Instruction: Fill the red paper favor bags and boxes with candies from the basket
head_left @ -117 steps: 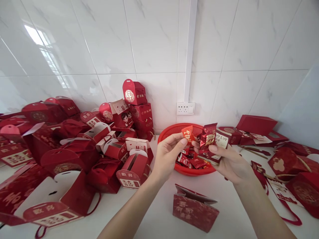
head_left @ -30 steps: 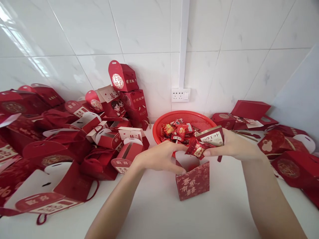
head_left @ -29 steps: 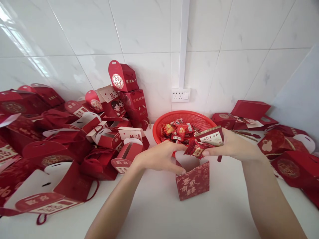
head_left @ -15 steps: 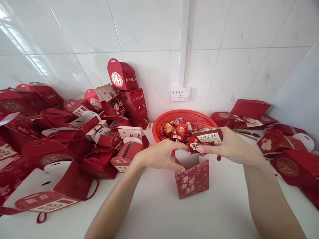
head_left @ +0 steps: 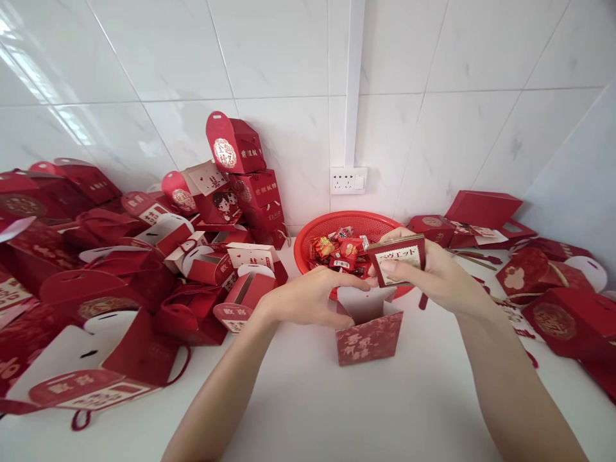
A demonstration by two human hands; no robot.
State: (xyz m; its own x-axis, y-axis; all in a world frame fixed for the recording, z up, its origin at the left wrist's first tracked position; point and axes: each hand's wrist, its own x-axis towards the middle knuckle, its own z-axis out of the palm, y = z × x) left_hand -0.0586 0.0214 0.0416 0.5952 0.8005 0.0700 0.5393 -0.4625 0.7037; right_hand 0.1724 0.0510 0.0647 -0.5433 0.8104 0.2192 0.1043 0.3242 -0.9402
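A red patterned box [head_left: 369, 340] with pale lettering stands open-topped on the white table, its pale inside showing. My left hand [head_left: 317, 296] grips the upper left side of this box, thumb at its near rim. Above the box's right side, my right hand [head_left: 433, 273] is closed on a flat dark red packet [head_left: 414, 246] with a cream label, thumb across its front. Behind both hands sits a red perforated basket [head_left: 308, 232] with several wrapped sweets [head_left: 347, 251] in it, partly hidden by the hands and the packet.
Many red gift boxes [head_left: 190, 314] crowd the left side, some open, with a stack [head_left: 264, 192] near the wall. More red boxes [head_left: 553, 321] lie on the right. A socket [head_left: 348, 181] is on the tiled wall behind the basket.
The small red packet seen by my right fingers no longer shows. The dark red packet has tilted to face me and moved slightly left. The box has tipped and its lower edge sits higher.
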